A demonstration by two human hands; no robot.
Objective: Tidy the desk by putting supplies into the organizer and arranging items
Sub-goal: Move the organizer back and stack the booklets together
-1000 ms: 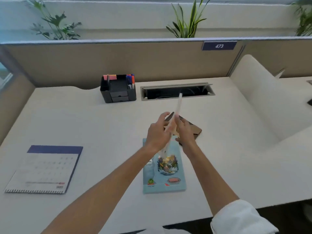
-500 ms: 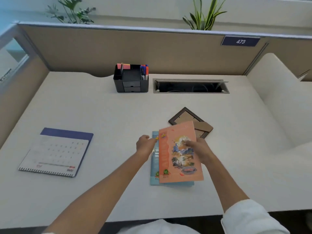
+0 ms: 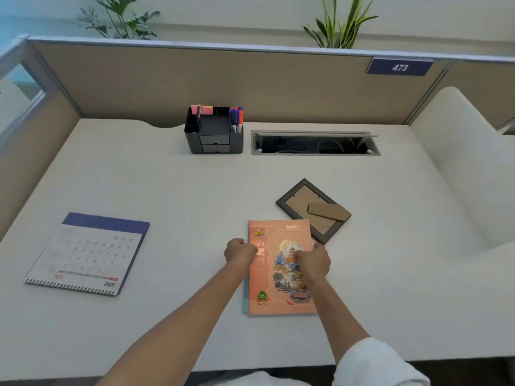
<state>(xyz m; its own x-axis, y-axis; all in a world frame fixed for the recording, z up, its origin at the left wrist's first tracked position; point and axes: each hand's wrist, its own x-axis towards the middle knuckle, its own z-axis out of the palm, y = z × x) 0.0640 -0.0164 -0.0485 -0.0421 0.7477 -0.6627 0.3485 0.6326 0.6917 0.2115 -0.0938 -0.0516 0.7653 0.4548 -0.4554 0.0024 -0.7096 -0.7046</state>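
Orange notebook (image 3: 281, 263) flat under curled left hand (image 3: 239, 253) and right hand (image 3: 313, 261), grip unclear.

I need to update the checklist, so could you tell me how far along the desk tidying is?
Done: markers stand in the organizer. In hand: left hand and right hand square the orange notebook on a blue one. Left: the face-down picture frame and flat calendar.

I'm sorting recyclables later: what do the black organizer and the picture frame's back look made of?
The black desk organizer looks like moulded plastic with a matte finish: smooth, uniform walls and drawers. The dark-rimmed picture frame, lying face down, shows a brown backing and stand, probably cardboard or fibreboard; its rim material is unclear.
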